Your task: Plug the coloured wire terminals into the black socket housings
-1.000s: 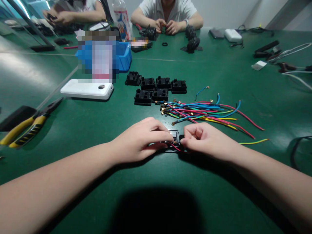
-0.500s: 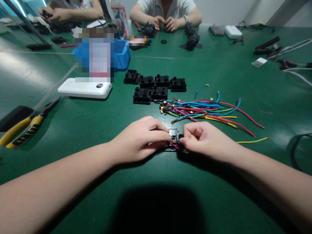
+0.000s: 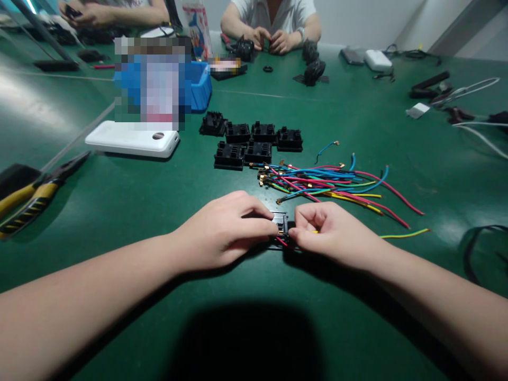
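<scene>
My left hand (image 3: 226, 227) grips a black plastic housing (image 3: 282, 221) on the green table, its fingers over the left side. A red wire (image 3: 281, 241) shows at the housing's lower edge. At the housing's right side, my right hand (image 3: 321, 227) is closed around a yellow-green wire (image 3: 405, 234), whose free end sticks out to the right beyond the wrist. Just behind my hands lies a bundle of red, blue, yellow and green wires (image 3: 329, 180) with brass terminals. Several similar black housings (image 3: 260, 151) stand in two rows behind my left hand.
Yellow-black pliers (image 3: 37, 198) lie at the left, with a white power bank (image 3: 133, 139) behind them. A blue bin (image 3: 200, 87) stands farther back. Across the table (image 3: 238, 328), a person's hands (image 3: 273, 41) are at work. Cables (image 3: 476, 119) lie at the right.
The view has shifted slightly. My left fingers have closed in a little over the housing, covering more of its lower left. My right hand keeps nearly the same pose beside it.
</scene>
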`<act>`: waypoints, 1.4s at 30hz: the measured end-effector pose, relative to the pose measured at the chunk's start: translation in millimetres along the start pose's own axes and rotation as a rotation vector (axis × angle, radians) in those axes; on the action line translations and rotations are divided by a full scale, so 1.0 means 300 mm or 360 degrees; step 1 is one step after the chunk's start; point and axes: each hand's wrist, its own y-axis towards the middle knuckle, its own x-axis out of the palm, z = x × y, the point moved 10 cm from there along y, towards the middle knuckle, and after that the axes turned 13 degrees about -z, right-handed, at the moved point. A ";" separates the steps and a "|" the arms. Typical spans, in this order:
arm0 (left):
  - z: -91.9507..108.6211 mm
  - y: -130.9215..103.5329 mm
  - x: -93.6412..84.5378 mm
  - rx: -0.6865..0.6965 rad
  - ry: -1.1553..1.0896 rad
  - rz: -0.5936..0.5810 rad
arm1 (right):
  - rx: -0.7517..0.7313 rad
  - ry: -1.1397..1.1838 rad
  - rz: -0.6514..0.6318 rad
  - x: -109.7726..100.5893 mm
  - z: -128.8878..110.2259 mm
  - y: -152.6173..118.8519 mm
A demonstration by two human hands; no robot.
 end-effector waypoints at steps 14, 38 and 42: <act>-0.001 0.004 0.002 -0.0005 -0.0048 -0.0003 | 0.0059 -0.0022 0.0015 -0.002 0.003 -0.003; -0.005 0.009 0.001 -0.0014 -0.0098 -0.0048 | 0.0094 -0.0050 -0.0034 0.003 0.007 0.003; -0.007 0.010 0.002 -0.0010 -0.0116 -0.0041 | 0.0093 -0.0030 -0.0049 0.005 0.002 0.006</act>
